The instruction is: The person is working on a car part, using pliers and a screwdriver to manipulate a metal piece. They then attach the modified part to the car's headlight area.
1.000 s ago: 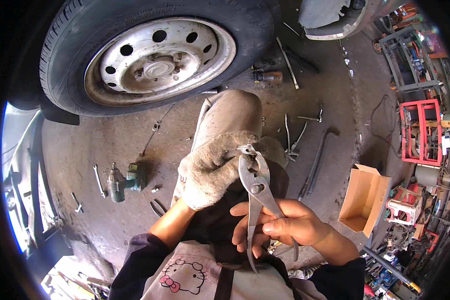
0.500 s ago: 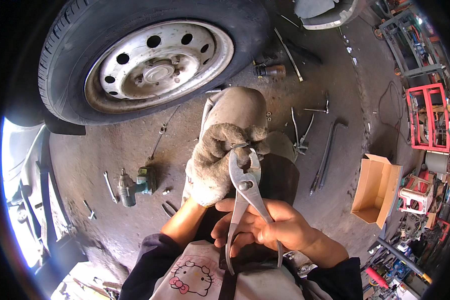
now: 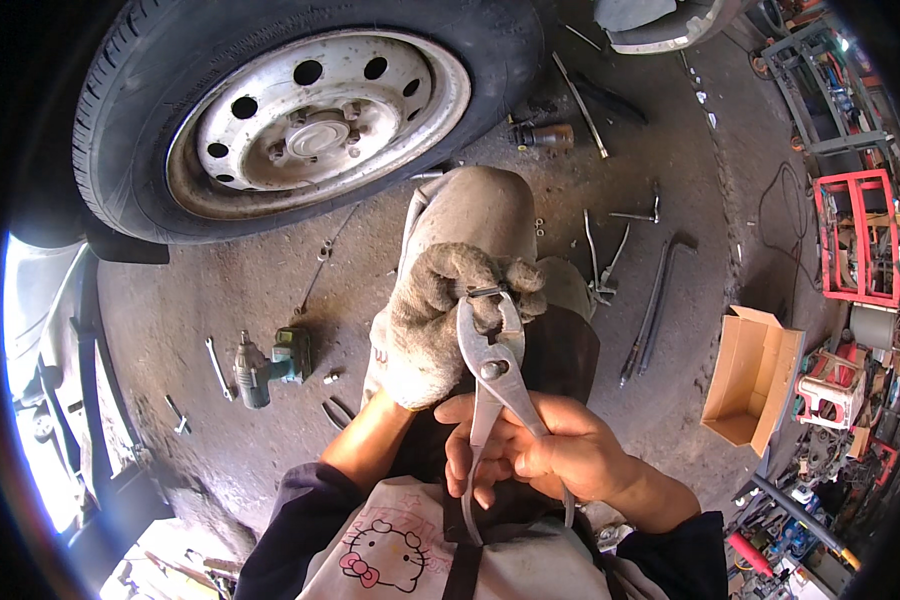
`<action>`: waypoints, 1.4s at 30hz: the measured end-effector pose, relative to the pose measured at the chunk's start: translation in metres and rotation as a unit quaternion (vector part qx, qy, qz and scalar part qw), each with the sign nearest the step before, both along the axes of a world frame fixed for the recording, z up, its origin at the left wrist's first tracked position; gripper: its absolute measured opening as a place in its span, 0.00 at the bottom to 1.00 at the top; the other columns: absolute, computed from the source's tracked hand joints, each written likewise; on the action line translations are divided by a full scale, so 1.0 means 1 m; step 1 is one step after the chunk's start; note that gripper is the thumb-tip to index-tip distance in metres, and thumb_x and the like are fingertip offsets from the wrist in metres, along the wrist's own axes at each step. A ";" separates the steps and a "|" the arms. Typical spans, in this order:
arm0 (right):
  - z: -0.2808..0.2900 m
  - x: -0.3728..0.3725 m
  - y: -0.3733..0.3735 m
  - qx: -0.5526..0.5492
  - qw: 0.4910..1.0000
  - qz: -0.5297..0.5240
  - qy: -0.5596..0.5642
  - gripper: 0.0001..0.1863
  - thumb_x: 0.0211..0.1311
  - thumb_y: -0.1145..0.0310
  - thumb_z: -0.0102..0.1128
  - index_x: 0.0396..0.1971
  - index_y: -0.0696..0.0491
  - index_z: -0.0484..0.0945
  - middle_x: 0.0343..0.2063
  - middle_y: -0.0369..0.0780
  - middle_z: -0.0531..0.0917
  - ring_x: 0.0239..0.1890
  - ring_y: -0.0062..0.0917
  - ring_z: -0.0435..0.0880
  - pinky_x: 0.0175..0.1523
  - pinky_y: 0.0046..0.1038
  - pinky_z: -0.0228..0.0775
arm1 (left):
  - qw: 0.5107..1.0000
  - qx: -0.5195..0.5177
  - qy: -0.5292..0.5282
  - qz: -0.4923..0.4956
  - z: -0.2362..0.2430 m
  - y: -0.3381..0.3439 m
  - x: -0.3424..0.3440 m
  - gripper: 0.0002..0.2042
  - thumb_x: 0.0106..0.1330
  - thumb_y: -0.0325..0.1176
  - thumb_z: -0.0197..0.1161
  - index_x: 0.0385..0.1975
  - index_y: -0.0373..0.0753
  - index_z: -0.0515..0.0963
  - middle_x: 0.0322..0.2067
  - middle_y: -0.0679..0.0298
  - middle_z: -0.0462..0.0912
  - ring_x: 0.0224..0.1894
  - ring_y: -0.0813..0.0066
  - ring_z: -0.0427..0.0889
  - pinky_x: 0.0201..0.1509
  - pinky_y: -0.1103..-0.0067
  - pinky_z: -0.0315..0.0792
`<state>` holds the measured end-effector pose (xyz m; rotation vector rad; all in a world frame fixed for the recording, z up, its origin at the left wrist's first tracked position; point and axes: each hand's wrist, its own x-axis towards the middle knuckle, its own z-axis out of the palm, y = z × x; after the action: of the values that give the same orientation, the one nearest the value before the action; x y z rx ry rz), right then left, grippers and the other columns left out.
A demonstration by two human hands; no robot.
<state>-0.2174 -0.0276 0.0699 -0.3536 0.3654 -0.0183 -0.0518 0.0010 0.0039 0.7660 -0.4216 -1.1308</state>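
My left hand [image 3: 418, 330], in a soiled knitted glove, is closed around a small, thin metal piece [image 3: 482, 292] over my knee [image 3: 470, 200]; the piece's full shape is hidden by the fingers. My bare right hand [image 3: 570, 455] grips large steel slip-joint pliers [image 3: 492, 370] by the handles, fingers wrapped between and around them. The jaws point away from me and are at the metal piece against the glove; whether they bite on it I cannot tell. Just beyond my knee is a large tyre on a white steel wheel [image 3: 320, 135].
Left on the floor [image 3: 670, 160] lie an impact driver [image 3: 255, 370] and wrench [image 3: 218, 368]. Right are bars [image 3: 650, 310], hand tools [image 3: 605, 270], a cardboard box [image 3: 748, 375] and a red rack [image 3: 855, 235] among crowded shop clutter. A car's body [image 3: 60, 370] edges the left.
The pliers have swung a little leftward and more upright. My gloved left fingers have curled up around the metal piece at the jaws. The view has shifted slightly.
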 end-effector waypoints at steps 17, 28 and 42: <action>0.002 0.009 0.004 0.082 0.996 -0.001 -0.021 0.30 0.52 0.82 0.38 0.59 0.62 0.65 0.39 0.44 0.74 0.44 0.30 0.75 0.39 0.26 0.68 | 0.996 0.013 -0.085 0.024 -0.008 0.003 -0.002 0.11 0.64 0.22 0.66 0.42 0.34 0.73 0.38 0.53 0.83 0.38 0.63 0.85 0.40 0.72 0.80; 0.012 0.015 0.004 0.086 0.996 -0.006 0.009 0.25 0.49 0.83 0.38 0.51 0.63 0.67 0.35 0.42 0.73 0.38 0.27 0.74 0.34 0.24 0.64 | 0.965 0.044 -0.255 0.031 -0.007 0.009 0.009 0.12 0.64 0.23 0.66 0.45 0.31 0.74 0.39 0.54 0.84 0.38 0.65 0.86 0.42 0.72 0.81; 0.015 -0.005 -0.017 -0.077 0.994 0.047 0.059 0.32 0.58 0.77 0.47 0.67 0.64 0.62 0.44 0.51 0.80 0.49 0.38 0.83 0.43 0.32 0.78 | 0.998 0.027 -0.058 -0.027 -0.004 0.000 0.015 0.21 0.67 0.37 0.70 0.53 0.31 0.74 0.42 0.59 0.84 0.39 0.75 0.83 0.47 0.79 0.77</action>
<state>-0.2220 -0.0446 0.0850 -0.5255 0.4655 0.0670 -0.0364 0.0013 0.0000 0.8754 -0.5136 -1.1560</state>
